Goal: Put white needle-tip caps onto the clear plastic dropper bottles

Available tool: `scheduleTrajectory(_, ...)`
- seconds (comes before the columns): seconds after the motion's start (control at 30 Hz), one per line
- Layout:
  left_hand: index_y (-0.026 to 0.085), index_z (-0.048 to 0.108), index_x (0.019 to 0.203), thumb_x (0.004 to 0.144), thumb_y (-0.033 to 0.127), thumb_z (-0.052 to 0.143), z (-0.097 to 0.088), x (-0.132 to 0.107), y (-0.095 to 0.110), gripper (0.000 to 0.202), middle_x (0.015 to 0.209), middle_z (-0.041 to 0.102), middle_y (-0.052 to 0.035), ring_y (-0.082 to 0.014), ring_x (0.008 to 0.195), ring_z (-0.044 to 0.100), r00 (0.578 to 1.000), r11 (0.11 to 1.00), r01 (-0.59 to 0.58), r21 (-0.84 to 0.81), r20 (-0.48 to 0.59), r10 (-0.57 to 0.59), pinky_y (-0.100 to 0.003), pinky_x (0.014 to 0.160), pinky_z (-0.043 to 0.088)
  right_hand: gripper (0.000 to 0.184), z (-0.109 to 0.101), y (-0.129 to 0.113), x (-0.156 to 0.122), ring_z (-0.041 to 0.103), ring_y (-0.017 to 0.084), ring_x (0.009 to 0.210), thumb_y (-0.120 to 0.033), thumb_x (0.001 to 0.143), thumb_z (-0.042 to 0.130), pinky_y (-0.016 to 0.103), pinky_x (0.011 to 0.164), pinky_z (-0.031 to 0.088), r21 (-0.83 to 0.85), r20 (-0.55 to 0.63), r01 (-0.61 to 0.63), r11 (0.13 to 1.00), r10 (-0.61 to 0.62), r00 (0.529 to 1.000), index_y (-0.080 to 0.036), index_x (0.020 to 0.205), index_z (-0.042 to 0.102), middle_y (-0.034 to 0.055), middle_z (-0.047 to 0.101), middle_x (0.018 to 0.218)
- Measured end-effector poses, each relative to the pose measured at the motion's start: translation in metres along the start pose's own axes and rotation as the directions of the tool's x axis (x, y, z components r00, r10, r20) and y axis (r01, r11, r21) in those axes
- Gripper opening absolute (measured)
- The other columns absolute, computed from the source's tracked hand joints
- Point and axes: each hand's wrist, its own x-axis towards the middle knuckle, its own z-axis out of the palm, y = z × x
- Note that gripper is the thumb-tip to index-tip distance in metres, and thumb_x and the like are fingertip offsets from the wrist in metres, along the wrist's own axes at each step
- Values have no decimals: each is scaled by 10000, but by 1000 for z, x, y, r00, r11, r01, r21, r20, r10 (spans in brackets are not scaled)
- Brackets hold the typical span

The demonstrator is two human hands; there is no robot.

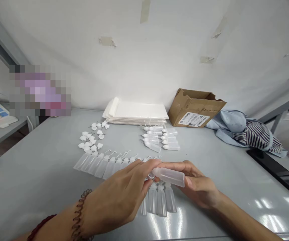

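A small translucent plastic squeeze bottle [171,176] lies across the fingers of my right hand [201,189], its base by the thumb and its neck pointing left. My left hand [124,190] is closed at the neck end, thumb and fingers pinching a small white cap [150,176], mostly hidden by the fingers. Just beyond my left hand is a slanting row of bottles [101,165] with flip-up cap straps. More bottles [161,201] lie below my hands, partly covered by them.
Loose white needle-tip caps [91,139] are scattered at the left. Bottles with needle tips [161,137] lie before a stack of white envelopes [136,112]. Behind are a cardboard box [197,108] and bundled cloth [247,130]. A black phone [277,170] lies at the right.
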Motion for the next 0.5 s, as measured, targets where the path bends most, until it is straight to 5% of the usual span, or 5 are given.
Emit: scheduleTrajectory(0.5, 140, 338, 1204, 920, 88, 400, -2, 2, -4, 296, 1014, 638, -86, -178, 897, 611, 998, 997, 35, -73, 55, -31, -282, 762, 536, 370, 0, -1, 1, 598, 224, 857, -404, 795, 575, 371, 844, 411, 0, 1, -15, 1000, 15, 1000, -157, 1050, 679, 91, 677, 849)
